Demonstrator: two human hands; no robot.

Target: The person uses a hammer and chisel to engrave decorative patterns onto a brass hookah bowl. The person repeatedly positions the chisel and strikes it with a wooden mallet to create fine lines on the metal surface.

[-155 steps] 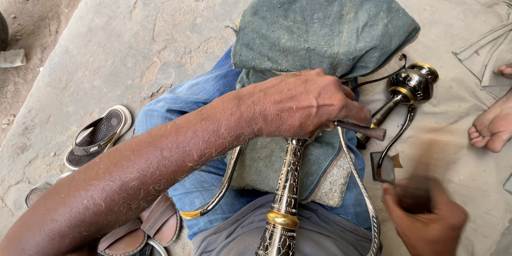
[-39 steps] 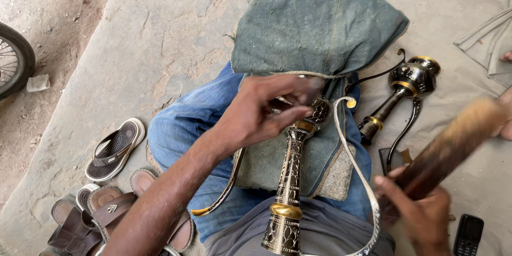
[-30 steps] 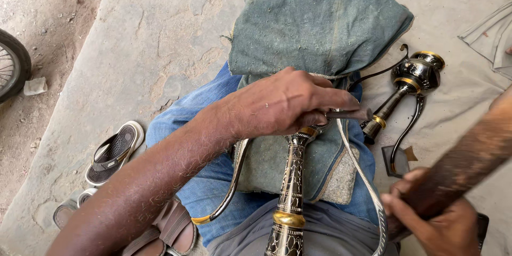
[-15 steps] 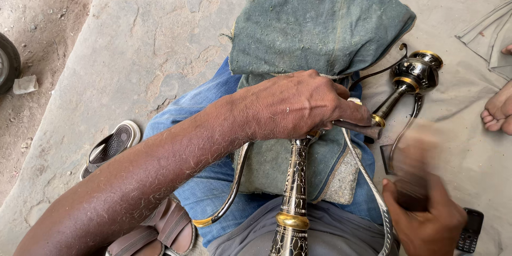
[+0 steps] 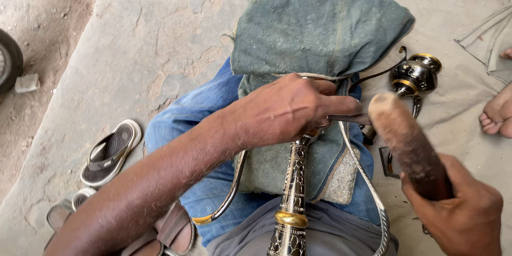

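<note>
Engraved stem: a dark metal stem (image 5: pixel 294 181) cut with pale patterns and ringed by a gold band lies along the seated person's lap, its upper end hidden under the left hand.
Left hand: the left hand (image 5: pixel 288 108) is closed over the top of the stem, pinning a thin flat metal piece (image 5: pixel 349 119) that juts out to the right of the fingers.
Right hand: the right hand (image 5: pixel 463 210) is wrapped tight around a worn wooden handle (image 5: pixel 408 144), held tilted, its rounded end just beside the flat metal piece.
Hands: apart, each clamped on its own thing.
Curved bands: two bent metal strips, a brass-tipped one (image 5: pixel 229 194) on the left and a twisted silver one (image 5: pixel 368 192) on the right, arc on either side of the stem.
Lap cloth: a dusty blue-green denim cloth (image 5: pixel 320 21) is folded over the knee, above blue jeans (image 5: pixel 186 122).
Dark fitting: a glossy black and gold ornamental fitting (image 5: pixel 416 74) lies on the beige sheet (image 5: pixel 453 112) to the right, near the handle's end.
Ground: rough grey stone floor (image 5: pixel 144 37).
Footwear: a grey sandal (image 5: pixel 109 152) and brown sandals (image 5: pixel 170 229) lie at lower left.
Edges: a tyre (image 5: pixel 8 64) at far left; another person's bare foot (image 5: pixel 498 114) at far right.
</note>
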